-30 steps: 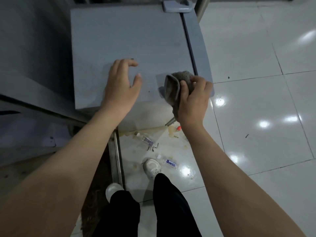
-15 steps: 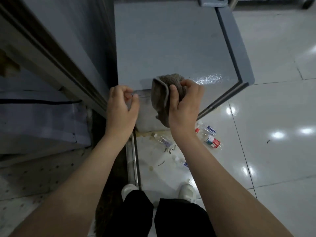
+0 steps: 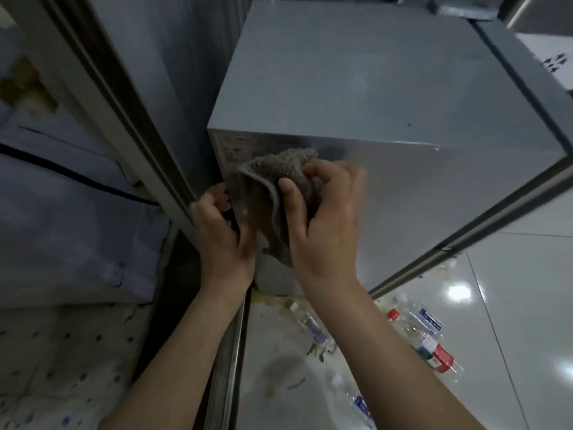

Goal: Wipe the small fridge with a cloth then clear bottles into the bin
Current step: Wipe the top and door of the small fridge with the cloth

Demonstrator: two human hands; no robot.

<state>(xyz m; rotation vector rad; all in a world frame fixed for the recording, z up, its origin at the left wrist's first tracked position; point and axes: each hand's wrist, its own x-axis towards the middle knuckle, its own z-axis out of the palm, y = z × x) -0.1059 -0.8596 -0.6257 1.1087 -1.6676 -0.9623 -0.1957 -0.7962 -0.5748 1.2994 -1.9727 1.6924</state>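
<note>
The small grey fridge fills the upper middle of the head view. My right hand grips a crumpled grey-brown cloth and presses it against the fridge's near side wall, just below the top edge. My left hand curls round the left corner of that same wall. Clear plastic bottles lie on the floor below: one with a red cap and red label, one beside my right forearm, another near the bottom edge. No bin is in view.
A metal door frame runs diagonally on the left, close to the fridge. A metal floor rail passes under my left arm. Stains and debris mark the white floor tiles around the bottles.
The cloth and my right hand have gone from the fridge's top down onto its near side wall. My left hand left the top and now holds the left corner. The view moved lower and closer.
</note>
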